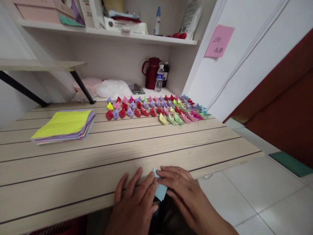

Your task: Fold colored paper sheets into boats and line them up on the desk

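A small folded light-blue paper (161,192) lies at the table's front edge, its lower corner jutting past the edge. My left hand (137,199) rests with fingers stretched out and spread, the index and middle fingertips touching the paper's left side. From the right, my right hand (186,192) closes on the same paper, fingertips on top and thumb lower down. The fingers hide part of the folds. Rows of small folded paper boats (151,112) in several colours stand farther back. To the left sits a stack of square paper sheets (63,125), yellow on top.
Behind the boats stand a dark red thermos jug (152,73), a water bottle (159,78) and a white plastic bag (113,89). A small raised shelf (41,65) on black legs covers the back left. The table (97,160) ends at the right above a tiled floor.
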